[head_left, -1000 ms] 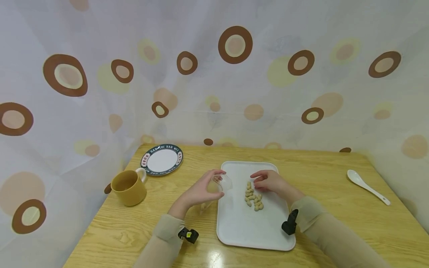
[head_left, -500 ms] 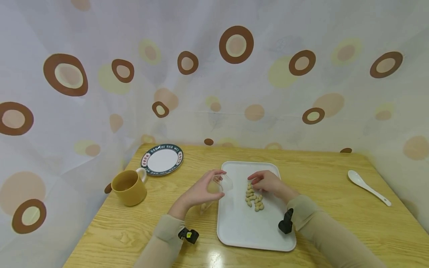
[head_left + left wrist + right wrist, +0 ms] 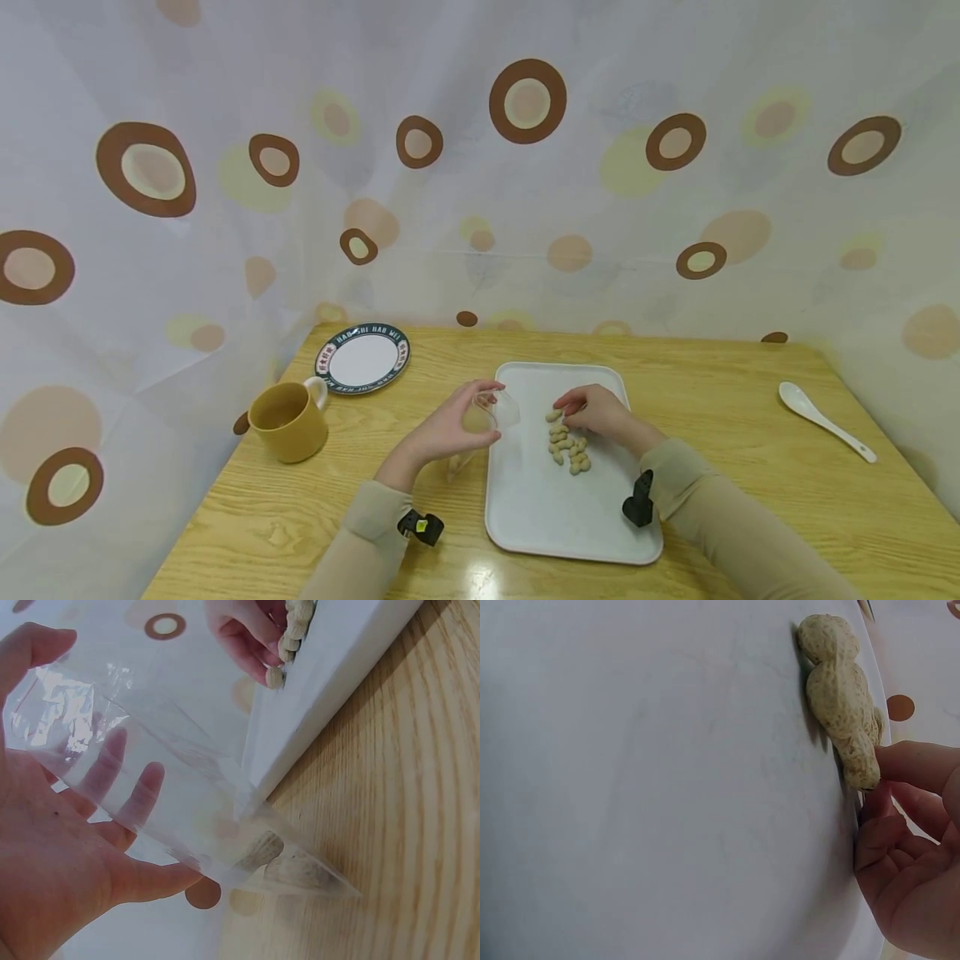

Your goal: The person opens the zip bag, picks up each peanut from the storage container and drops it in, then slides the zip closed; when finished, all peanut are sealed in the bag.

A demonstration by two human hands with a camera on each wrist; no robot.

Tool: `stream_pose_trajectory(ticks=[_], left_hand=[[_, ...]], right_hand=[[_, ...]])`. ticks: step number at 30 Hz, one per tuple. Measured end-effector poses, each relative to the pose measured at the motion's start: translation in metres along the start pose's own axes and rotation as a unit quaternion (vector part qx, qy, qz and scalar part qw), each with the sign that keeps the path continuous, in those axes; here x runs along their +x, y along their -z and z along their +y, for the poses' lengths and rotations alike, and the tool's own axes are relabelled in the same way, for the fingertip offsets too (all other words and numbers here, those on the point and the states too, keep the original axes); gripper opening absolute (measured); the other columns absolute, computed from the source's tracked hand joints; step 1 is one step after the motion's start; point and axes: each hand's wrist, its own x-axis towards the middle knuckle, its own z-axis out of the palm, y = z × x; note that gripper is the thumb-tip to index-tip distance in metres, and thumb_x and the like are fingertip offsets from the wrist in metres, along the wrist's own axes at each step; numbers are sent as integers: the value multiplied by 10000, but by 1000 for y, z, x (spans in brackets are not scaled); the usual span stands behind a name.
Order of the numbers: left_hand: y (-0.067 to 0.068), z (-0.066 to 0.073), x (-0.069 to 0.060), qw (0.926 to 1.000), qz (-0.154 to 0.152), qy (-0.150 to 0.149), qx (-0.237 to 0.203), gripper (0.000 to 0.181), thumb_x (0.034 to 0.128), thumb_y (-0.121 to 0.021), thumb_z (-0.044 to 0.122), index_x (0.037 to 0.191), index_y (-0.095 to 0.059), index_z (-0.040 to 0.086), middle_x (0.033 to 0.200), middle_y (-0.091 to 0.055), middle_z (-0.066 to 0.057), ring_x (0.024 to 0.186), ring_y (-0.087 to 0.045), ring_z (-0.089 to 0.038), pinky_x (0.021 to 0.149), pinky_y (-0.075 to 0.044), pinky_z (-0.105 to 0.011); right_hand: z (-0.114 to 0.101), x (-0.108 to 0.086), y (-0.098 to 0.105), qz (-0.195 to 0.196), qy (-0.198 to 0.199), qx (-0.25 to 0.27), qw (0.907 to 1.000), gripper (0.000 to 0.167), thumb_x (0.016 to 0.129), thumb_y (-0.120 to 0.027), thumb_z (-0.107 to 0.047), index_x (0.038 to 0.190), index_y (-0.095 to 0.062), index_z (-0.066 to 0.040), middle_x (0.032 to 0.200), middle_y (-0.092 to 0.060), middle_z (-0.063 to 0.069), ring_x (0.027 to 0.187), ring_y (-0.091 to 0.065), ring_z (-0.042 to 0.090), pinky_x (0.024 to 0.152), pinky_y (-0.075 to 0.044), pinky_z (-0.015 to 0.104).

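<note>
My left hand [image 3: 459, 425] holds a clear plastic bag [image 3: 501, 408] by its wide end, left of the white tray. In the left wrist view the fingers show through the film, and a few peanuts [image 3: 296, 870] lie in the bag's pointed bottom. Over the tray [image 3: 570, 521], my right hand [image 3: 600, 410] has its fingertips at a peanut [image 3: 553, 415] at the far end of a small cluster of peanuts [image 3: 573, 450]. From the right wrist view, the thumb touches a peanut [image 3: 861, 766]; the other fingertips are partly hidden behind it.
A mustard-yellow mug [image 3: 288, 423] stands at the left with its handle toward the back. Behind it lies a dark-rimmed plate [image 3: 365, 358]. On the right side of the wooden table [image 3: 720, 392] rests a white spoon [image 3: 823, 421]. A patterned curtain closes off the back.
My right hand has moved slightly left over the cluster, and the farthest peanut now lies turned and farther left, at the fingertips. The left hand and bag have stayed nearly still.
</note>
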Motion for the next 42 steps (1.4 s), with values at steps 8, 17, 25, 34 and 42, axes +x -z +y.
stream_pose_trajectory(ticks=[8, 17, 25, 34, 42], left_hand=[[-1, 0, -3, 10000, 51, 32, -73, 661, 865, -706, 190, 1459, -415, 161, 1402, -499, -142, 1305, -474, -284, 1117, -346, -568], [1, -1, -6, 9999, 95, 58, -77, 667, 867, -713, 233, 1463, -418, 182, 1416, -499, -120, 1316, -475, -280, 1120, -344, -572], [2, 0, -2, 10000, 94, 0, -17, 669, 862, -713, 247, 1461, -422, 179, 1433, -488, -94, 1335, -464, -281, 1133, -335, -561], [2, 2, 0, 9999, 104, 18, -10, 665, 863, -714, 220, 1461, -426, 182, 1452, -473, -103, 1351, -448, -285, 1144, -320, -560], [1, 1, 0, 10000, 56, 48, -64, 668, 869, -709, 223, 1466, -415, 169, 1476, -451, -130, 1350, -449, -286, 1147, -315, -559]], right_hand=[[-4, 1, -2, 29, 62, -254, 9997, 203, 852, -723, -44, 1052, -727, -13, 809, -633, 52, 694, -523, 141, 628, -452, 257], [-1, 1, -4, 73, 35, -489, 9988, 149, 853, -731, -76, 997, -745, -40, 854, -666, 44, 759, -532, 154, 668, -444, 259], [-1, -1, 1, 105, -17, -186, 9998, 180, 877, -709, -99, 1035, -732, -15, 861, -682, 57, 724, -550, 142, 626, -465, 254], [-15, -5, 13, 229, 75, 411, 9989, 214, 928, -673, -144, 1113, -711, -44, 942, -688, 114, 720, -597, 227, 580, -475, 298], [-41, -14, 23, 109, 248, 757, 9968, 284, 956, -653, -235, 1189, -682, -75, 1125, -671, 176, 940, -625, 370, 694, -522, 379]])
